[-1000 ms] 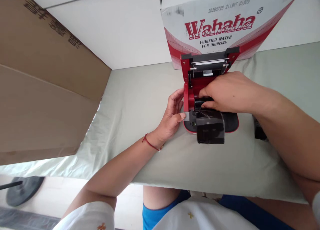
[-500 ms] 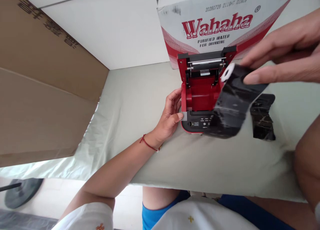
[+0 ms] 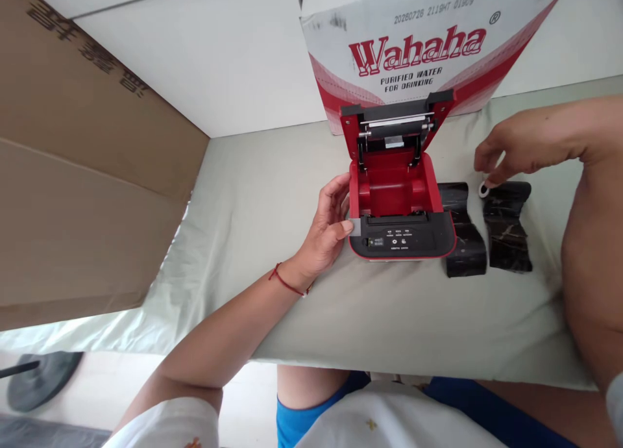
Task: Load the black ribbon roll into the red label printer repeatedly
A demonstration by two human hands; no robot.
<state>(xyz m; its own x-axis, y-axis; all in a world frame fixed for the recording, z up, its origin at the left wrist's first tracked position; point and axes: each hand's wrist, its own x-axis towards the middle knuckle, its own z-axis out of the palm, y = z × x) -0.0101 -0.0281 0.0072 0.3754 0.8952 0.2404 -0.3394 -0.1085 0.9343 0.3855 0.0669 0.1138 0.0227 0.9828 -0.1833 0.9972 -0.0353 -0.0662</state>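
Observation:
A red and black label printer sits on the cloth with its lid raised and its red roll bay bare inside. My left hand grips its left side, thumb on a grey tab at the corner. Two rolls of glossy black film lie to the printer's right with their strips partly unrolled. The nearer black roll rests beside the printer. At the farther black roll, my right hand has thumb and fingertips closed at the end with the white core ring.
Behind the printer stands a Wahaha water carton, close to the raised lid. A large brown cardboard box occupies the left side. Pale green cloth covers the table, its front edge just before my lap.
My right hand has laid the roll it held down beside the printer and moved right to the other roll. The left hand stays on the printer.

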